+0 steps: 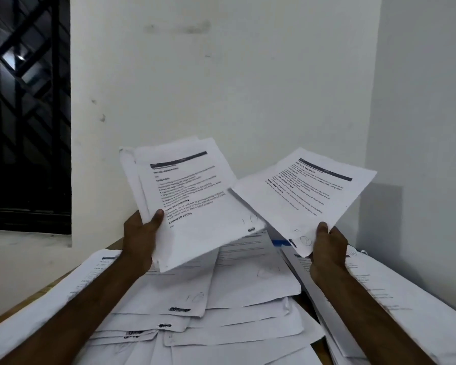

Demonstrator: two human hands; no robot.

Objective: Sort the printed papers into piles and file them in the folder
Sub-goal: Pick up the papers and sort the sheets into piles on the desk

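My left hand [140, 238] grips a thick sheaf of printed papers [192, 204] by its lower left edge, thumb on the front page, raised above the table. My right hand [327, 246] pinches a single printed sheet [306, 198] at its bottom corner, tilted to the right. Both pages show a dark header bar and black text. Below them several loose printed sheets [221, 306] lie overlapping on the table. A small blue patch [281, 242], perhaps the folder, peeks out between the papers; most of it is hidden.
A paper pile [50, 301] lies along the table's left side and another pile [395, 301] along the right, next to the wall corner. Brown table edge [29, 299] shows at the left. A dark barred window [27, 114] is in the left wall.
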